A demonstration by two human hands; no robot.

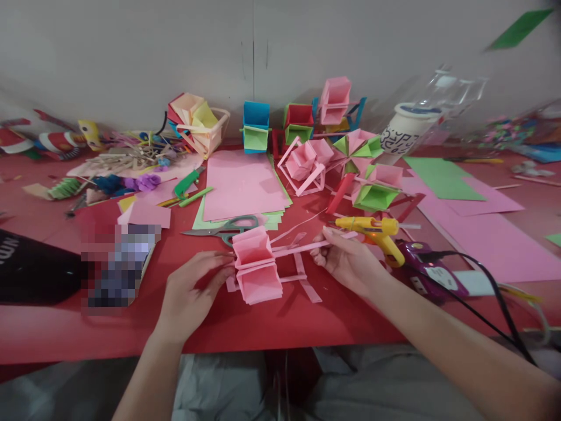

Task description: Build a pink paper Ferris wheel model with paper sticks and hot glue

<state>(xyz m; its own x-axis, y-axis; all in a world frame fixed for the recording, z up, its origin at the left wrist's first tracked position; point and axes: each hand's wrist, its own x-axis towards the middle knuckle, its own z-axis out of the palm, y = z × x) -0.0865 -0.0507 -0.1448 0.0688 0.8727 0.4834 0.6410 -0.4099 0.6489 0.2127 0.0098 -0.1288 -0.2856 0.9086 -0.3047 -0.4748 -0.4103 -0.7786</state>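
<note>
In front of me is a pink folded-paper model (258, 283) with two open box-like parts. My left hand (193, 289) pinches its left side, thumb and fingertips closed at the edge. A thin pink paper stick (294, 249) runs from the model's right side to my right hand (344, 260), whose fingers are closed around it near its far end. A flat pink paper frame (299, 269) lies under and beside the model on the red table. Grey-green scissors (236, 228) rest just behind the model. A yellow glue gun (372, 229) lies beyond my right hand.
Pink and green sheets (245, 184) are stacked behind the scissors, with more sheets (486, 234) at right. Several finished paper models (307, 161) stand along the wall. A purple power strip (432, 272) with black cables sits right; a phone (125, 266) and black cup (37, 269) left.
</note>
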